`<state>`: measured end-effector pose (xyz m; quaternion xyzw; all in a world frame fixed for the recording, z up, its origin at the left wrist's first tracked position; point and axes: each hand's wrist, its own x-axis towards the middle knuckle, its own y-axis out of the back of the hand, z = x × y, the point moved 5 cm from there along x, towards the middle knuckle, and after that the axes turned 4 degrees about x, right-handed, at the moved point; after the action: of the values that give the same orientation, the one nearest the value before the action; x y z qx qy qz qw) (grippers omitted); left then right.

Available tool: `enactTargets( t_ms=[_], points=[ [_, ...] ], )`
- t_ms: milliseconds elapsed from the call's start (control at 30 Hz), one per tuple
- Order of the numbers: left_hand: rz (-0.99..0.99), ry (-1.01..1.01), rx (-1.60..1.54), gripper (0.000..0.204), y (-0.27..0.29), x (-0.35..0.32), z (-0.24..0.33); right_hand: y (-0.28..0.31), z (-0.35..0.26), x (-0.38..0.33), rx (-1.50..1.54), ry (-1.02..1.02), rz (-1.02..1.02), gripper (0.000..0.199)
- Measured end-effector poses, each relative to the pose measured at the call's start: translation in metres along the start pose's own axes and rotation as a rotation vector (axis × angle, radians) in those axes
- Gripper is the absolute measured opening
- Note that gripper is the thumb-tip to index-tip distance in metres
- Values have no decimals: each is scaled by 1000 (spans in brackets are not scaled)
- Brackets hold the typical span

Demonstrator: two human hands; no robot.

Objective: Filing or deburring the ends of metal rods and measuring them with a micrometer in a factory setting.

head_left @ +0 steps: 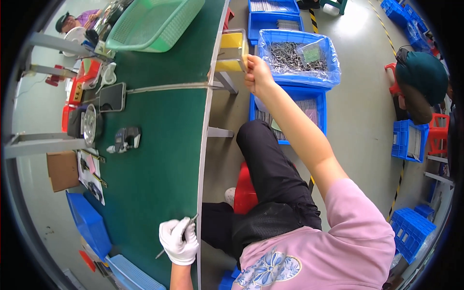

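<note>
The right hand (257, 75) reaches far out to the right of the table (159, 159), arm nearly straight, and pinches the near right corner of a yellow bin (233, 50). The bin stands at the table's far right edge, partly over it, and the fingers are closed on its rim while the rest of the bin lies to the left of the hand. Just right of that hand, on the floor, a blue crate (297, 55) lined with clear plastic holds a heap of grey metal parts; another blue crate (290, 113) lies below it, nearer the person's knee.

The left hand (179, 240), in a white glove, rests at the near right edge of the table, wrist bent up from the lower edge of the view. It is closed around a thin metal rod (189, 225), which sticks out past the fingers at both ends, one tip toward the far right, the other toward the near left.

Between the two hands the green tabletop is bare along its right edge. Farther left lie a phone (112, 96), a small black device (126, 138) and a round metal dish (90, 124). A green basket (152, 24) sits at the far end.
</note>
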<state>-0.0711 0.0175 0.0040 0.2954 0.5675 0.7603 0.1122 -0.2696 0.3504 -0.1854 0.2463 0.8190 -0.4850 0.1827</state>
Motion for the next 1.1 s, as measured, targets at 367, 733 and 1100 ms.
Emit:
enactTargets(
  t_ms=[367,733,1100],
  points=[
    [-65,-21,48,14,3,-5,-4,36,-33,-49,44,113,-12,24],
    [-147,-12,119,22,4,-16,-6,-117,-59,-133,-1753,1117,-366,26],
    [-228,8,131,30,15,-21,0,-152,-82,-106,-2062,604,-889,16]
  ],
)
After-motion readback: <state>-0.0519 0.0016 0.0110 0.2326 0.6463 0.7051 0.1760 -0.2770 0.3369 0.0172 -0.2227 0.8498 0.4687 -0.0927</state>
